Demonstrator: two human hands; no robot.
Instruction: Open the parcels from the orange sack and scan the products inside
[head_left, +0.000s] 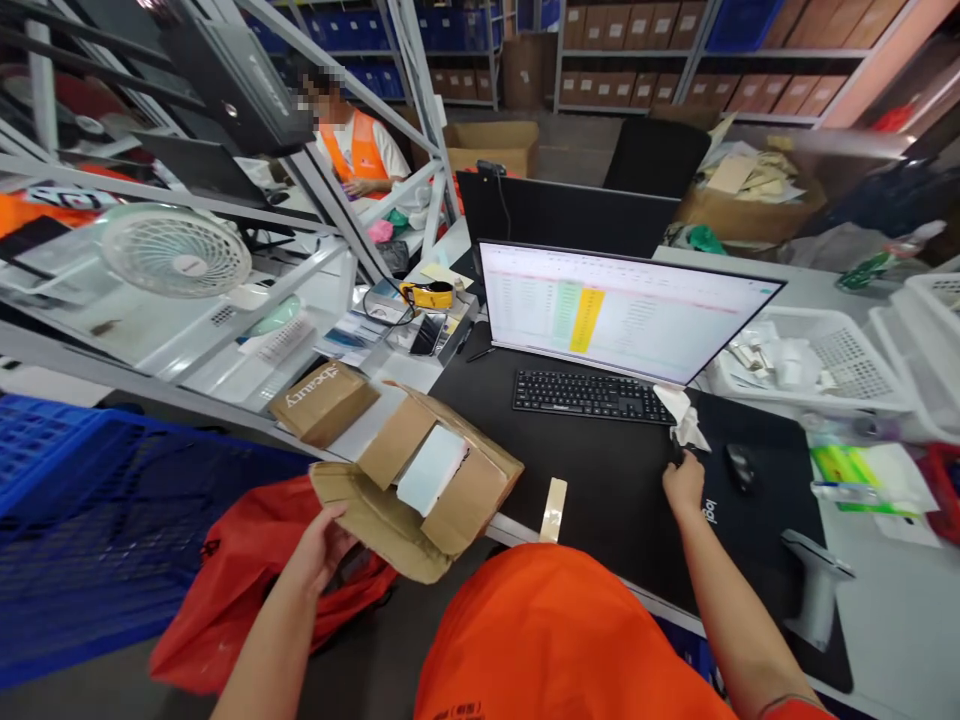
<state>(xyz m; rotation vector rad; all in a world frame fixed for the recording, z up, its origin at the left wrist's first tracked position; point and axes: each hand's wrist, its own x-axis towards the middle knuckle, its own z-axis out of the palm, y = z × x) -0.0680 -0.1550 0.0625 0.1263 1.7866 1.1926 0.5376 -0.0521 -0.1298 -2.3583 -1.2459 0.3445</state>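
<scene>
Cardboard box (pixel 459 500) lay open, left fingers (pixel 328 517) clamped on its flap (pixel 379 522); right fingers (pixel 688 468) gripped a small dark object (pixel 678 452).

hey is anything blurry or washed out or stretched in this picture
Head view: the bright white spreadsheet screen looks washed out, its small text unreadable; head view: the grey-white handheld scanner looks smeared, while the open brown cardboard box is fairly clear; head view: the blue mesh at lower left looks soft and stretched, seemingly by the wide-angle lens.
</scene>
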